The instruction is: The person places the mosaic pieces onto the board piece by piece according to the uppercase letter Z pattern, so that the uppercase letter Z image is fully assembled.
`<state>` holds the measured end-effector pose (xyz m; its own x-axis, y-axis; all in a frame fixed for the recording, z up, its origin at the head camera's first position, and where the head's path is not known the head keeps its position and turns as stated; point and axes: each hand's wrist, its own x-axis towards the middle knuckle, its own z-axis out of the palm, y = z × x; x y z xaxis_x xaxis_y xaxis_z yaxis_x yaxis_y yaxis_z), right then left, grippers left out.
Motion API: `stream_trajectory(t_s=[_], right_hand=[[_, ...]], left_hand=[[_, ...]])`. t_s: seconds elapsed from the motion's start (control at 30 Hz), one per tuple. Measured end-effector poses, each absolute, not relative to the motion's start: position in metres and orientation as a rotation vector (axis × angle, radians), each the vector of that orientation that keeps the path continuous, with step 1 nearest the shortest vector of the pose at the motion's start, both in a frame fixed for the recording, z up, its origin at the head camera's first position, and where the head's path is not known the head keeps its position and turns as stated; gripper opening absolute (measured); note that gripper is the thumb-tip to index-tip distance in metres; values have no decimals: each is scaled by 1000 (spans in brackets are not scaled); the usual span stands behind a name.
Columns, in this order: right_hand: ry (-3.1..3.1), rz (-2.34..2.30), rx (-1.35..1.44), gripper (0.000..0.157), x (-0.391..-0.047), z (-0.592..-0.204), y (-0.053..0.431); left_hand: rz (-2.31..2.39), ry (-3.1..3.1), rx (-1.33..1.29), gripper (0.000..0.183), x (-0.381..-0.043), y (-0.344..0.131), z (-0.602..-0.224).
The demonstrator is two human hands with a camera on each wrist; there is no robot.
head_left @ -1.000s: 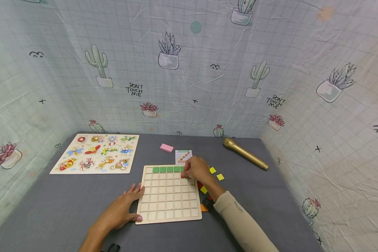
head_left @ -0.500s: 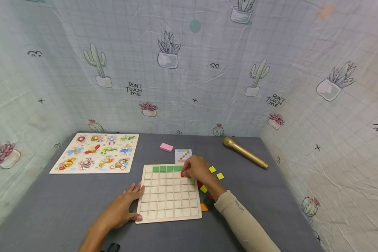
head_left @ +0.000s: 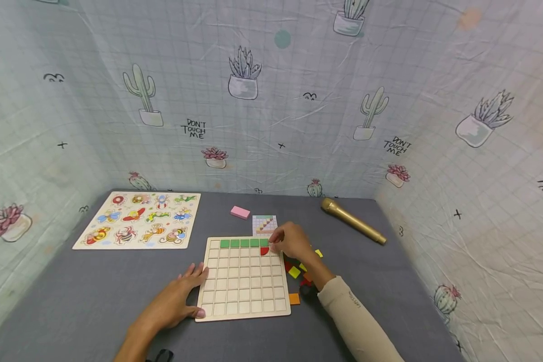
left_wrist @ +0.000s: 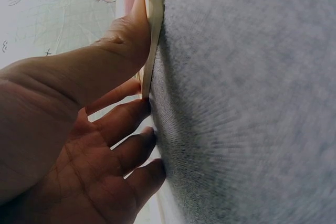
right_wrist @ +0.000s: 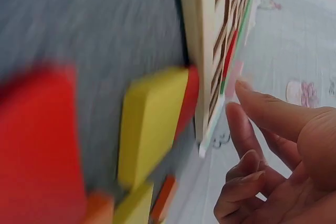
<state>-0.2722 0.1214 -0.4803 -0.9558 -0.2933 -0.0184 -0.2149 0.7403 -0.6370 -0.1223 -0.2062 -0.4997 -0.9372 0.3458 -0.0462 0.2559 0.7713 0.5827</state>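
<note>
A wooden grid board (head_left: 243,284) lies flat, with a row of green tiles (head_left: 245,243) along its far side. Just below the rightmost green tile sits a red quarter-round tile (head_left: 264,251) in a cell. My left hand (head_left: 175,300) rests at the board's left edge, fingers spread; in the left wrist view its thumb (left_wrist: 128,24) touches the edge. My right hand (head_left: 294,243) hovers over the board's far right corner, beside the red tile. In the right wrist view thumb and forefinger stand apart, holding nothing.
Right of the board lie loose yellow tiles (head_left: 294,272), red ones (right_wrist: 39,145) and an orange tile (head_left: 294,299), some beneath my right forearm. A small pattern card (head_left: 264,224), pink block (head_left: 240,212), gold microphone (head_left: 353,221) and insect puzzle board (head_left: 136,221) lie farther back.
My right hand has let go of the red quarter-round tile and shifted slightly right, so the tile now shows in its cell. My left hand has stayed at the board's edge.
</note>
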Motion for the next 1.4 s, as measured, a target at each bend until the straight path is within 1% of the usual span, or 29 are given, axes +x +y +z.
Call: stream_trajectory(t_s=[0.2, 0.5, 0.7, 0.97, 1.17, 1.4], right_hand=[[2871, -1093, -358, 7, -280, -478, 148], [2929, -984, -247, 14, -285, -476, 188], [2918, -843, -194, 19, -285, -478, 203], [2917, -729, -188, 18, -283, -480, 206], [2959, -822, -173, 15, -283, -484, 202], [3034, -908, -197, 16, -280, -479, 185]], left_hand=[[893, 2827, 504, 104, -122, -206, -499], [893, 2820, 495, 104, -121, -206, -499], [889, 2817, 492, 104, -121, -206, -498], [894, 2813, 493, 104, -121, -205, -498], [885, 2813, 492, 104, -121, -206, -500], [881, 2818, 494, 104, -122, -206, -501]])
